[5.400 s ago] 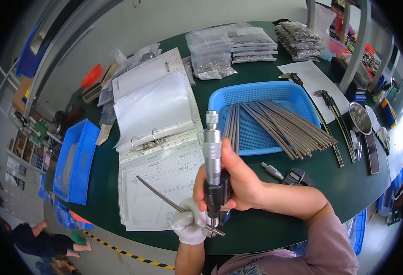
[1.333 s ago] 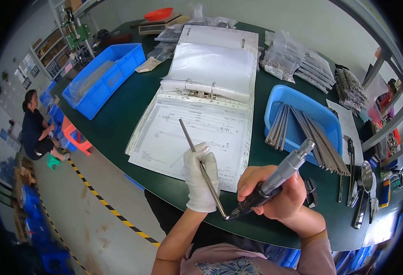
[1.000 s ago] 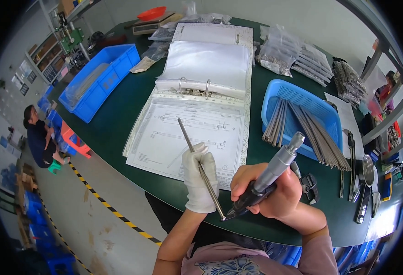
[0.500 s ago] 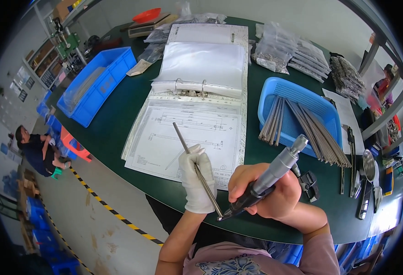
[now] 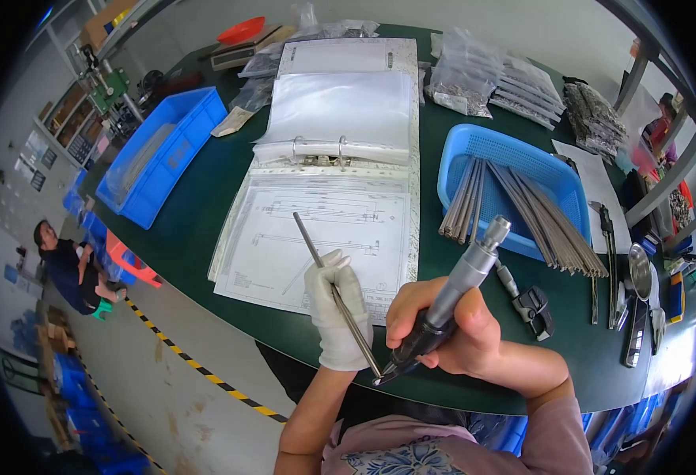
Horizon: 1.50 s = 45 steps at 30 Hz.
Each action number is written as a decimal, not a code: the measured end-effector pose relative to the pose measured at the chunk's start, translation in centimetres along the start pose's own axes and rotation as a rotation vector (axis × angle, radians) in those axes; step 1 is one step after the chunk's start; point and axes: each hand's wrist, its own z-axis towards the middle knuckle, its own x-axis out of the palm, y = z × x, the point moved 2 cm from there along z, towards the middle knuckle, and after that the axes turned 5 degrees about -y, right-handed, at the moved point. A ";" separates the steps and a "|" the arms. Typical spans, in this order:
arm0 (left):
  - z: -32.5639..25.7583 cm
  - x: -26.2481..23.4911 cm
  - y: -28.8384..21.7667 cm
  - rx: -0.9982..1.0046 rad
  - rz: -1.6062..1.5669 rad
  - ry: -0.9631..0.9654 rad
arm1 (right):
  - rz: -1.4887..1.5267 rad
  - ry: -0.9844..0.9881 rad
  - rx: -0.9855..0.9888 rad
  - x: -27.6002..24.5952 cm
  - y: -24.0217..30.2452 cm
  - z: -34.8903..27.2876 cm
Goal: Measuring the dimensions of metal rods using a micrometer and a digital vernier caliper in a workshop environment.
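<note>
My left hand [image 5: 337, 317], in a white glove, is closed around a thin metal rod [image 5: 310, 237]. The rod slants from over the drawing sheet down toward me. Bare, my right hand [image 5: 478, 336] grips a micrometer [image 5: 460, 279] with a silver barrel and dark frame. Its frame end meets the rod's near end, just past the table's front edge. Whether the rod sits fully between the measuring faces is too small to tell. Beneath my left hand lies an open ring binder [image 5: 233, 178] with a technical drawing [image 5: 316, 269] on its page.
A light-blue basket [image 5: 452, 150] to the right holds several metal rods [image 5: 542, 214]. Near it lie a second micrometer [image 5: 531, 309], a caliper [image 5: 606, 237] and a ladle [image 5: 639, 273]. A blue bin [image 5: 182, 150] stands left. Bagged parts [image 5: 462, 79] sit behind. Someone [image 5: 71, 265] sits far left.
The view has shifted slightly. My right hand and the micrometer have tilted a little leftward, its end staying at the rod's end. My left hand keeps its hold.
</note>
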 end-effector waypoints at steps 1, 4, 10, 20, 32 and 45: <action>0.0 0.0 -0.2 -0.025 -0.004 0.005 | 0.002 -0.006 -0.003 -0.1 -0.1 0.0; 0.0 0.0 -0.2 -0.025 -0.002 0.010 | 0.114 -0.025 0.022 -0.2 -0.3 0.1; 0.0 0.2 -0.3 0.019 -0.047 0.015 | 0.183 -0.122 0.144 0.2 0.2 0.4; -0.1 0.1 -0.6 -0.129 -0.054 0.029 | 0.298 -0.119 0.164 0.0 0.1 0.5; 0.0 0.2 -0.1 -0.070 -0.052 0.010 | 0.280 -0.119 0.158 0.1 0.3 0.6; -0.2 0.0 0.0 -0.122 -0.091 0.009 | 0.266 -0.164 0.163 0.2 0.3 0.6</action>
